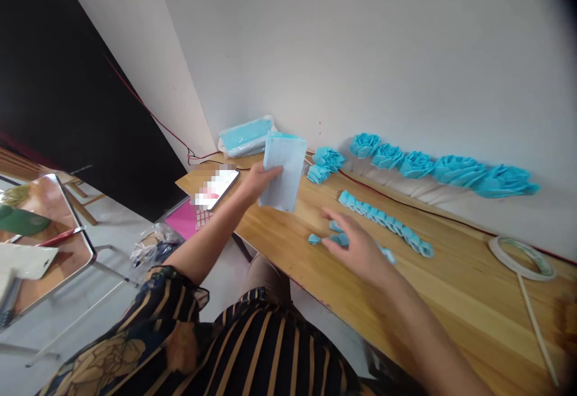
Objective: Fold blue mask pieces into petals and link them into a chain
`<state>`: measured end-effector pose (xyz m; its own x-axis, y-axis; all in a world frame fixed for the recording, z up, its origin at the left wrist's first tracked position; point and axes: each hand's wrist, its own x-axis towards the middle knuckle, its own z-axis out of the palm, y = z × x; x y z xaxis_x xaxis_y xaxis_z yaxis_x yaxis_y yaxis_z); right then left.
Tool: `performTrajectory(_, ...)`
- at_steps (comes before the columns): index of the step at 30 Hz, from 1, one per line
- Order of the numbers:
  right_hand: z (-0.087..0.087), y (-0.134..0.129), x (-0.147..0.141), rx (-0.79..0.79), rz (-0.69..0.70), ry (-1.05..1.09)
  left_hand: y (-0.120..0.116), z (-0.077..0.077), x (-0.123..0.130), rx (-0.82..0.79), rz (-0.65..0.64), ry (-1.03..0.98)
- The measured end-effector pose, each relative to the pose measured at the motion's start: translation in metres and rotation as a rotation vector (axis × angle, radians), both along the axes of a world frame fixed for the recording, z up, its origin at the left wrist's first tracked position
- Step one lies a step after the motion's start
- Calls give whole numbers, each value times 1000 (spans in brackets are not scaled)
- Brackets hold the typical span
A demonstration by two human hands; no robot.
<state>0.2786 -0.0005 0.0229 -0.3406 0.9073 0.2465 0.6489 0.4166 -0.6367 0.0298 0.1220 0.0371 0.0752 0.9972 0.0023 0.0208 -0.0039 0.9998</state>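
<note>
Upright above the wooden table (270,228), my left hand (261,182) grips a thin stack of face masks (286,170), pale blue with a brighter blue edge at the top. The thumb lies across the front of the stack. My right hand (358,249) is over the table, its thumb and fingers apart, with nothing seen between them. Small blue folded pieces (314,239) lie under and beside it, partly covered by the hand. Just beyond is a row of blue folded loops (383,219).
Blue flowers (457,170) line the wall, with a smaller blue bunch (327,163) left of them. A clear bag of blue masks (247,136) is in the corner near a phone (219,188). At right are a tape roll (498,252) and a thin stick (536,324).
</note>
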Motion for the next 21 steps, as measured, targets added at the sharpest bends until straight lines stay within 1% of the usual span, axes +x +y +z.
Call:
performTrajectory(1, -6, -5, -3, 40, 61, -106, 4, 0, -9, -32, -9, 42)
performTrajectory(3, -21, -9, -11, 149, 155, -256, 8, -5, -20, -89, -39, 117)
performTrajectory(5, -34, -7, -18, 248, 197, -334, 11, -14, -21, -121, -74, 177)
performTrajectory(7, -41, -3, -16, 315, 204, -378, 13, -23, -16, -120, -117, 204)
performTrajectory(9, -42, -1, -4, 360, 187, -423, 16, -29, -7, -107, -153, 200)
performTrajectory(11, -42, -2, 17, 398, 141, -473, 21, -33, 1, -106, -174, 192)
performTrajectory(15, -45, -9, 67, 436, 45, -523, 26, -35, 10, -104, -196, 205)
performTrajectory(17, -46, -11, 86, 433, -2, -515, 26, -34, 11, -96, -208, 223)
performTrajectory(19, -45, -12, 95, 411, -43, -467, 25, -33, 11, -85, -236, 244)
performTrajectory(21, -39, -16, 95, 344, -82, -375, 25, -31, 8, -69, -280, 257)
